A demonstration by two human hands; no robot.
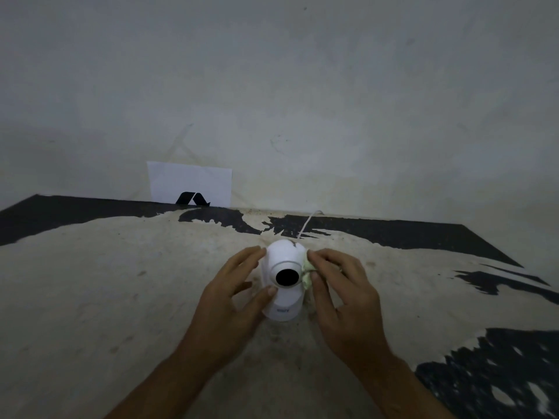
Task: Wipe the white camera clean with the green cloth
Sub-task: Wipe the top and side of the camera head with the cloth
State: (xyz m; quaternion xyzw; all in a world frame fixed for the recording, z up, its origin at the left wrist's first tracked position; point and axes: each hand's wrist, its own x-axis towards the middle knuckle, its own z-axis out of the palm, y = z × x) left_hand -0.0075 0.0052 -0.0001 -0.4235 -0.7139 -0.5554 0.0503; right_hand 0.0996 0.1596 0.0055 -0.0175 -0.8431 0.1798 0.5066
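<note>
The white camera (282, 258) stands upright on the worn table, its round head and black lens facing me, a thin white cable running off behind it. My left hand (233, 293) cups its left side, with the thumb on the front below the lens and the fingers against the head. My right hand (338, 285) presses a small bunched pale green cloth (307, 275) against the right side of the camera's head. Most of the cloth is hidden under my fingers.
The table top (121, 282) is beige with peeling black patches at the back and right. A white sheet of paper (190, 184) with a black logo leans against the grey wall behind the table's far edge. The cable (308, 222) trails toward the wall.
</note>
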